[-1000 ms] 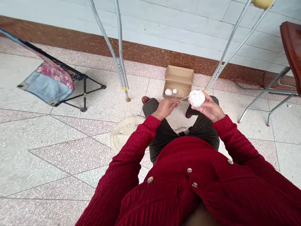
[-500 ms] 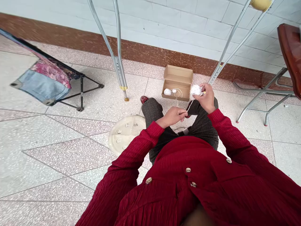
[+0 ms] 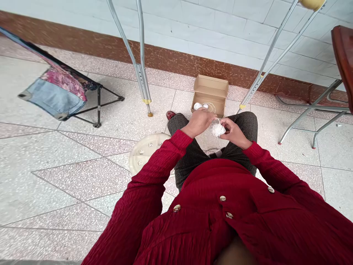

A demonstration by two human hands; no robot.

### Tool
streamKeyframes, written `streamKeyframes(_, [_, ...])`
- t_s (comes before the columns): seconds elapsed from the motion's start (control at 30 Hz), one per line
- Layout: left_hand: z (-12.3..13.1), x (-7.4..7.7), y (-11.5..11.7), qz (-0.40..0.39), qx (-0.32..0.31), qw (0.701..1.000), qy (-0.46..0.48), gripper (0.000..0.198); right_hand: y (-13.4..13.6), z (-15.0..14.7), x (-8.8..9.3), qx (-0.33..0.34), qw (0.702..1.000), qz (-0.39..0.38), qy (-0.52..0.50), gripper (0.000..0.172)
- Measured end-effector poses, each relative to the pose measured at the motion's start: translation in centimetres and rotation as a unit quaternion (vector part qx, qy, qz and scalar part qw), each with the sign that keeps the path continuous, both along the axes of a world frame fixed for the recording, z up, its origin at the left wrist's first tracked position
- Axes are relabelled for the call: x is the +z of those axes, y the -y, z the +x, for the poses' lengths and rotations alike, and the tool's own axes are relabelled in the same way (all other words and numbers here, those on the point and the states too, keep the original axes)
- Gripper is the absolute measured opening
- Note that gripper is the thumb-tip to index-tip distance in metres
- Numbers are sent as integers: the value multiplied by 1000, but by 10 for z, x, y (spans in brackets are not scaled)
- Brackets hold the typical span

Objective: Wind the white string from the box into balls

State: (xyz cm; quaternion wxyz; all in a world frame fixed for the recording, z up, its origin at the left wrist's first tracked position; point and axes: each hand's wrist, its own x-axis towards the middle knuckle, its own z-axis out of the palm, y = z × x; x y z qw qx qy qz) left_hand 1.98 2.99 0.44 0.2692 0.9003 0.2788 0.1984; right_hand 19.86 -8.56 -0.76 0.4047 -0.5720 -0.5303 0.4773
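Observation:
A ball of white yarn (image 3: pixel 217 129) is between my hands, above the gap between my knees. My right hand (image 3: pixel 234 133) grips the ball from its right side with bent fingers. My left hand (image 3: pixel 202 122) is at the ball's upper left, fingers closed on the yarn strand, which loops over the top of the ball. Just beyond my hands an open cardboard box (image 3: pixel 211 88) stands on the floor. Inside it lie a white yarn ball (image 3: pixel 197 106), a smaller white bundle (image 3: pixel 205 106) and loose strands. My left hand hides part of the box's front.
A crutch (image 3: pixel 142 81) leans at the left of the box, and another crutch (image 3: pixel 252 88) at its right. A folding chair (image 3: pixel 60 95) stands far left, a brown chair (image 3: pixel 342 62) far right. A round plastic stool (image 3: pixel 138 167) sits beside my left leg.
My right hand has brought the yarn ball down and left, away from the box's right side. My left hand has risen toward it, and the stretched strand between them is now short and looped.

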Motion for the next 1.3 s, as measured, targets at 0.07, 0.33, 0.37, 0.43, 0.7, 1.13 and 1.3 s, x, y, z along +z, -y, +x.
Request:
streamKeyframes(0.07, [1,-10,0,-48,6,999,19,29,4,-2,17,-1,996,-29,-78,47])
streamKeyframes(0.33, [-8,-26,19,-234,18,968,94,37,-7,17,71,-115,969,-48,-212,47])
streamKeyframes(0.37, [-10,-27,20,-250,17,963,101,36,-9,21,73,-131,968,-39,-208,46])
streamKeyframes(0.43, [-11,-26,21,-284,19,952,116,34,-14,28,76,-155,969,-18,-191,45])
streamKeyframes(0.7, [-6,-11,31,-389,-21,905,172,28,-41,33,57,-229,962,142,-36,45])
streamKeyframes(1.13, [-19,13,44,-275,-62,957,73,36,-58,61,16,-211,923,182,265,45])
streamKeyframes(1.3, [-23,16,32,-127,-48,990,42,34,-17,39,9,98,976,34,193,42])
